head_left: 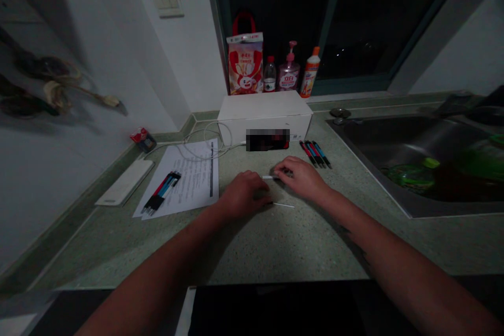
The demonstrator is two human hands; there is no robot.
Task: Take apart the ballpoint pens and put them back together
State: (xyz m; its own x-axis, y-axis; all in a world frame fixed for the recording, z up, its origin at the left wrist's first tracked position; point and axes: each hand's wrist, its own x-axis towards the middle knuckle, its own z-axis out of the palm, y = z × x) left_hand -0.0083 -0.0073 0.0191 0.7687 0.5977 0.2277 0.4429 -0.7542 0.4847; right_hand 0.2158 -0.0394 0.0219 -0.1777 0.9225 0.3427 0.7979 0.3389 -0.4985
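My left hand [244,195] is closed low over the counter, its fingertips at the left end of a slim whitish rod [270,177] that looks like part of a pen. At the rod's other end, the fingers of my right hand [300,177] pinch together. Most of what lies inside both hands is hidden. A thin white stick with a dark end, like a pen refill [284,205], lies on the counter just below, beside my left thumb. Several assembled pens [315,154] in red, blue and black lie in a row beyond my right hand.
More pens or pen barrels [162,191] rest on printed sheets [197,173] at left, near a white power bank-like slab [126,182]. A cabled phone [268,140] leans at a white box [263,110]. Bottles [289,73] stand behind; a sink [394,168] is right.
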